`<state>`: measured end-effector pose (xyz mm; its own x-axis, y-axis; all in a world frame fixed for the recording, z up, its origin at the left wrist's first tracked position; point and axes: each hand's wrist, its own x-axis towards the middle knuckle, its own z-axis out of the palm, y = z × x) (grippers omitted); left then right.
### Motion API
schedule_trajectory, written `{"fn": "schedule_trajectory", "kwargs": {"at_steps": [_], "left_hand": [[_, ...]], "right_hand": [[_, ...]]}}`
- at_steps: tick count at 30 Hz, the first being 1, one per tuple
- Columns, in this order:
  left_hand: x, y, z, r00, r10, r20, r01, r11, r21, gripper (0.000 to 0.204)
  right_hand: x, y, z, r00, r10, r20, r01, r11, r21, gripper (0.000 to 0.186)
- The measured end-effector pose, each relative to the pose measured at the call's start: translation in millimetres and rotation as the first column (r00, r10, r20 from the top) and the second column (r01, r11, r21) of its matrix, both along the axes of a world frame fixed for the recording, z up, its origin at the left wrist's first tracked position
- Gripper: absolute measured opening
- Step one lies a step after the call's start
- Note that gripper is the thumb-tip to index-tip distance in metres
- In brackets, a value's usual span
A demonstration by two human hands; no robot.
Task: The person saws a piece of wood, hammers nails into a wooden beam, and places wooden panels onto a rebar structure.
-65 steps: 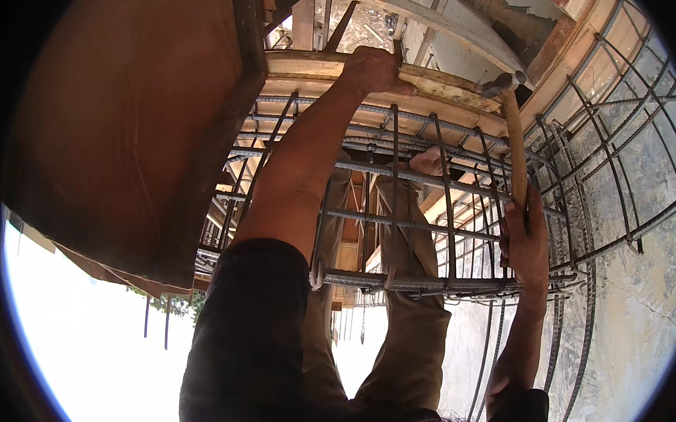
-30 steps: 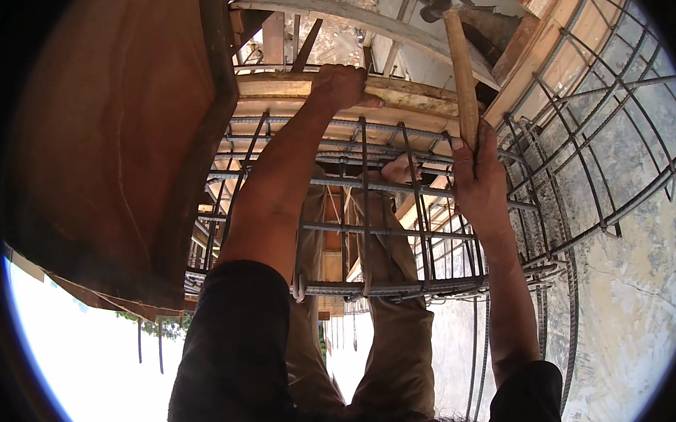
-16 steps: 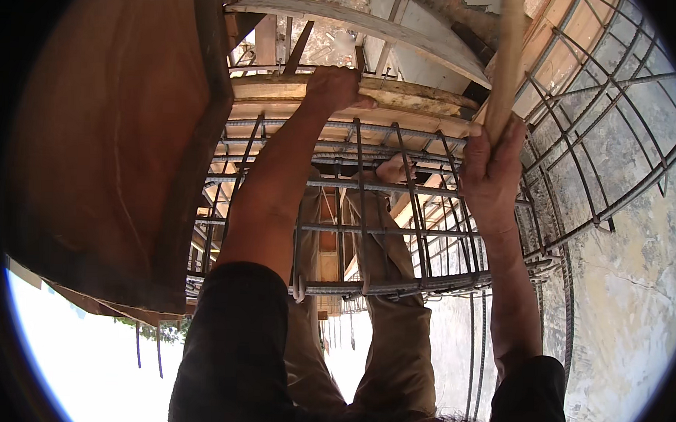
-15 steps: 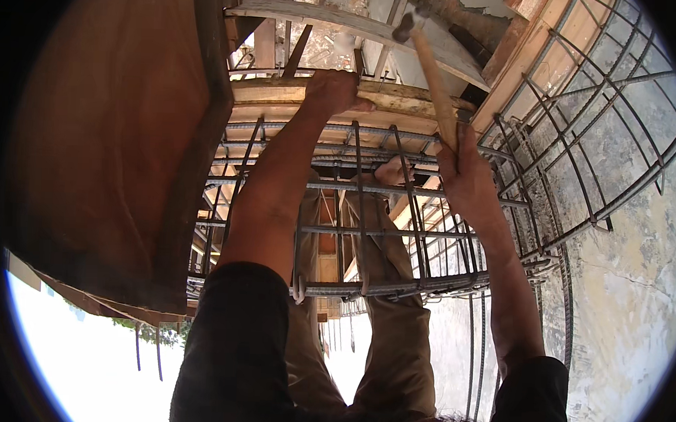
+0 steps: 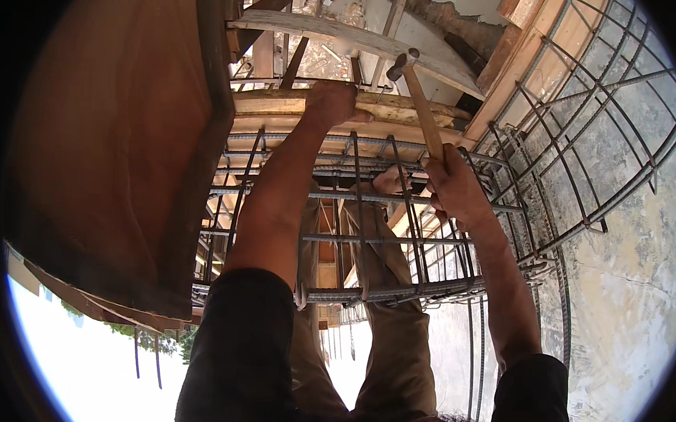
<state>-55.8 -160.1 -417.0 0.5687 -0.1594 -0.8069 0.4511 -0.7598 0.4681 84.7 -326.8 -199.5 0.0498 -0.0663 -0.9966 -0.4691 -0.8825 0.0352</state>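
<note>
My right hand [image 5: 459,187] grips the wooden handle of a hammer [image 5: 425,113], whose dark metal head points up and away, past the timber. My left hand [image 5: 333,105] is wrapped over the top of a light wooden beam [image 5: 275,105], thumb lying along it toward the right. Thin nails stick up from the beam just right of that hand. The hammer head is apart from the beam and nails. Below both arms runs a cage of ribbed steel bars [image 5: 328,294], and one bare foot [image 5: 390,180] shows through it.
A large brown board [image 5: 109,143] stands close on the left. To the right, a rebar grid [image 5: 587,115] leans out before a rough grey wall [image 5: 610,295]. A weathered plank [image 5: 322,26] spans beyond the beam, with debris lower down. Bright open space lies at lower left.
My right hand and the hammer have come back a little toward me, and the hammer head has turned. My left hand stays on the beam. The whole view has shifted slightly.
</note>
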Motion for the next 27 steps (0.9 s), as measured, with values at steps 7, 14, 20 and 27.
{"fn": "schedule_trajectory", "kwargs": {"at_steps": [7,14,20,27], "left_hand": [[-13,3,-2,0.998,0.068,-0.016,-0.068,0.998,0.016,0.073],[8,11,-11,1.000,0.008,-0.014,-0.008,1.000,0.022,0.075],[-1,4,3,0.998,0.042,-0.051,-0.042,0.999,0.003,0.075],[4,-1,3,1.000,-0.005,-0.023,0.005,1.000,0.013,0.078]], "right_hand": [[79,59,62,0.629,-0.431,0.647,0.098,0.869,0.484,0.021],[24,-1,14,0.989,0.057,0.133,-0.071,0.992,0.101,0.026],[69,46,49,0.686,-0.437,0.582,0.164,0.872,0.460,0.024],[31,-18,19,0.992,-0.092,-0.091,0.094,0.995,0.019,0.027]]}}
